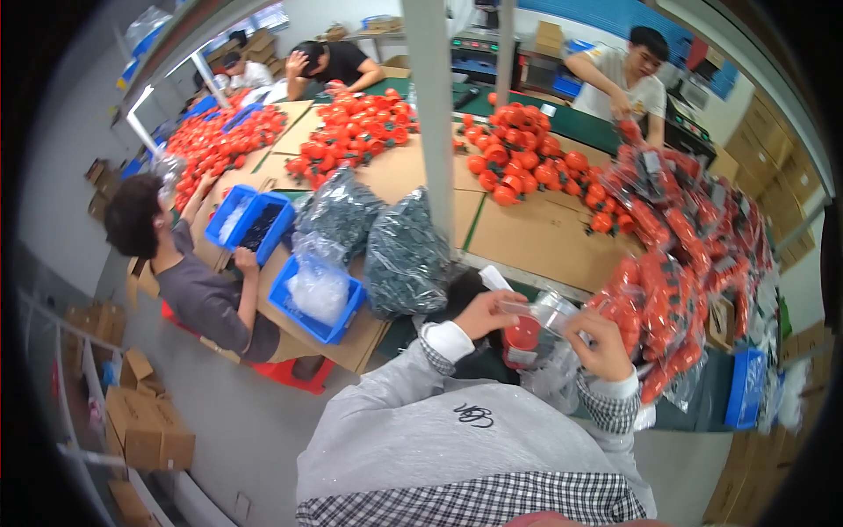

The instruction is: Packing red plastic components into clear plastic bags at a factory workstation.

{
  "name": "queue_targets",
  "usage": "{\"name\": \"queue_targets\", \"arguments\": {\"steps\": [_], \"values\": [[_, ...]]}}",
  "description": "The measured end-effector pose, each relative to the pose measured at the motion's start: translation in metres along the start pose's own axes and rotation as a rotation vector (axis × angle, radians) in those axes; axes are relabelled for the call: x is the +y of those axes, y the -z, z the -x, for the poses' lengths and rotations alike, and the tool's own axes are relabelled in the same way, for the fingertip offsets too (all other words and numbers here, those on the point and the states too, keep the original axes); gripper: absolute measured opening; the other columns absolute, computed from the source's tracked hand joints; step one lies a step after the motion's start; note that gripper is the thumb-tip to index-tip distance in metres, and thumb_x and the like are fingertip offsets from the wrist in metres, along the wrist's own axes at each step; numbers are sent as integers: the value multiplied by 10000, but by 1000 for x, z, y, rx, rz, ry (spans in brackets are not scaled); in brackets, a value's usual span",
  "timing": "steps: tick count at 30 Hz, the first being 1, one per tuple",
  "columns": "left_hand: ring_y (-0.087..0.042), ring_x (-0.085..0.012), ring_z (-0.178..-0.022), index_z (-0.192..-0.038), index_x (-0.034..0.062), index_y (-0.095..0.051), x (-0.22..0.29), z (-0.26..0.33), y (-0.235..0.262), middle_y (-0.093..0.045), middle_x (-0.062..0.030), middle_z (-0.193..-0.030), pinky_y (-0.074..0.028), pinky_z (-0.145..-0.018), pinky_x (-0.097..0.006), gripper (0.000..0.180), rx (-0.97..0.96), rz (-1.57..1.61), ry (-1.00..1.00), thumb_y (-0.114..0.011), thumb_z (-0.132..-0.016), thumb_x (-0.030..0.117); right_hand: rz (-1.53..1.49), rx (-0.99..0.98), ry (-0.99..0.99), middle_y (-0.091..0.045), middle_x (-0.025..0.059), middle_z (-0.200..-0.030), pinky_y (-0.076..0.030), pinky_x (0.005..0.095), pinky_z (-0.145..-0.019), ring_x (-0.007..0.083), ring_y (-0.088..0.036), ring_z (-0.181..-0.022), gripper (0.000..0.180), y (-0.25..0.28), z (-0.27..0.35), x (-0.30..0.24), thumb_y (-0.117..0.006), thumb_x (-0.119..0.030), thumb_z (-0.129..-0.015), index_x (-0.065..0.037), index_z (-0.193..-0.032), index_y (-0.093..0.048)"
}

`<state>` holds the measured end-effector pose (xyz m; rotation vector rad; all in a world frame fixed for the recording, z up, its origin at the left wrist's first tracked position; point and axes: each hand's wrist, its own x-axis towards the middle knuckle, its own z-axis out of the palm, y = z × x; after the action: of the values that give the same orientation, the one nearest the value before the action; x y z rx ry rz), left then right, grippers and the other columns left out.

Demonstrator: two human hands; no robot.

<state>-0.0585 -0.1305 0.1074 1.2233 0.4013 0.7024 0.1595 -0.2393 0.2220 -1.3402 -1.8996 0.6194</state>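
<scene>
My left hand (485, 314) and my right hand (604, 344) hold the two sides of a clear plastic bag (546, 309) just above the table. A round red-orange toy (524, 335) sits in or just under the bag between them. A heap of bagged red-orange toys (676, 263) lies right beside my right hand.
Loose red-orange toys (518, 158) cover the cardboard-topped table. Two large bags of dark parts (406, 255) and blue bins (318, 299) lie to my left. A seated person (189, 281) works at the left, and other people at the far side. A white post (436, 132) rises mid-table.
</scene>
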Motion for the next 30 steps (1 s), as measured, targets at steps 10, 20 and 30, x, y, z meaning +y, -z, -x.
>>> {"name": "queue_targets", "arguments": {"steps": [10, 20, 30], "values": [[-585, -100, -834, -1000, -13, -619, -12, 17, -8, -646, -53, -906, -466, -781, -249, 194, 53, 93, 51, -599, -812, 31, 24, 107, -62, -591, 133, -779, -453, 306, -688, 266, -583, -750, 97, 2, 15, 4, -542, 53, -669, 14, -755, -564], [-593, -105, -763, -907, -33, -640, -7, 13, -24, -652, -61, -833, -474, -708, -240, 150, 221, -107, -35, -626, -810, 80, 149, 73, -118, -567, 142, -770, -429, 352, -705, 305, -545, -762, 139, 3, 13, 12, -626, -33, -666, 14, -772, -549], [-616, -145, -757, -892, -16, -625, 5, 43, -32, -646, -88, -812, -477, -705, -256, 166, 357, -407, -153, -637, -794, 117, 103, 30, -89, -599, 114, -760, -439, 346, -689, 283, -561, -750, 111, 2, 29, 11, -690, -45, -648, -2, -718, -614]]}}
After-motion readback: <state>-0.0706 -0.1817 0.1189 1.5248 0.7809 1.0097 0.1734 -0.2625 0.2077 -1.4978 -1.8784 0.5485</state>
